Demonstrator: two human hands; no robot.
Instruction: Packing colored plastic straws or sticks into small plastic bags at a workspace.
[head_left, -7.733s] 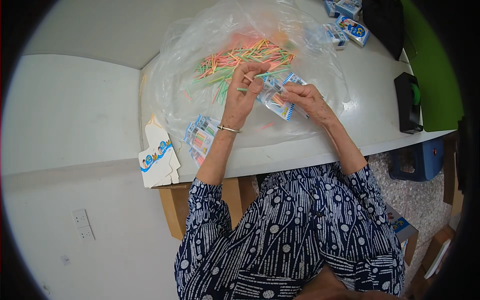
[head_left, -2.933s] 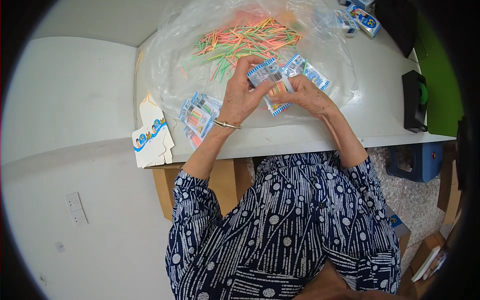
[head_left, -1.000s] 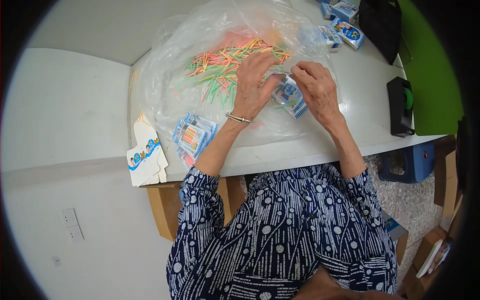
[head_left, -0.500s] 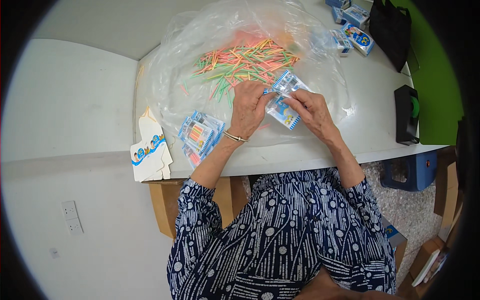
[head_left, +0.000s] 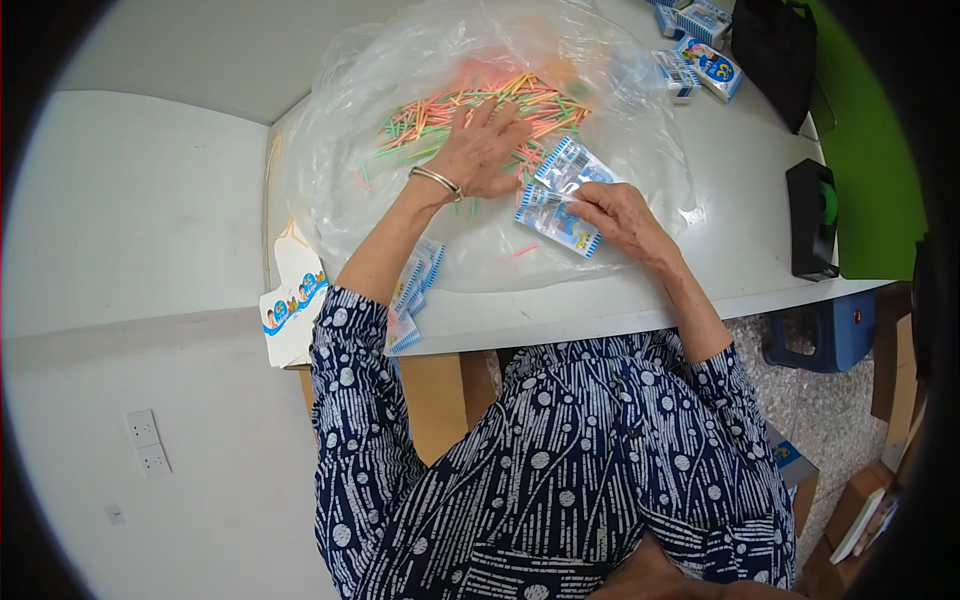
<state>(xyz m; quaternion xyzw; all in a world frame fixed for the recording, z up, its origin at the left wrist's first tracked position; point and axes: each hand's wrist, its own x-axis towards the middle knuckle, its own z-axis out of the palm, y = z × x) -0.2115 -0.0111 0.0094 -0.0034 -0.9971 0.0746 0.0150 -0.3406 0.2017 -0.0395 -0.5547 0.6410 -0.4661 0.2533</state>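
My left hand [head_left: 470,160] lies over the near side of a heap of thin pink, green and yellow sticks [head_left: 545,100], its fingers spread. What they touch underneath is hidden. A large clear plastic bag [head_left: 345,190] spreads out beneath the heap. To the right, my right hand [head_left: 620,215] pinches a small blue-and-white packet [head_left: 565,225] between thumb and fingers. Another packet [head_left: 572,165] like it sits just behind, overlapping the first. One loose pink stick [head_left: 524,250] rests below them. Several more packets [head_left: 428,262] are stacked by my left forearm, partly covered by it.
Flat white printed cartons [head_left: 292,290] lie at the table's left corner. Small blue-and-white boxes [head_left: 710,65] stand at the far right beside a black bag [head_left: 775,55]. A black tape dispenser [head_left: 810,220] stands at the right edge. A blue stool [head_left: 825,330] is below.
My left hand has let go of the packet and moved up and left onto the sticks, fingers opening. My right hand still holds the packet in nearly the same place.
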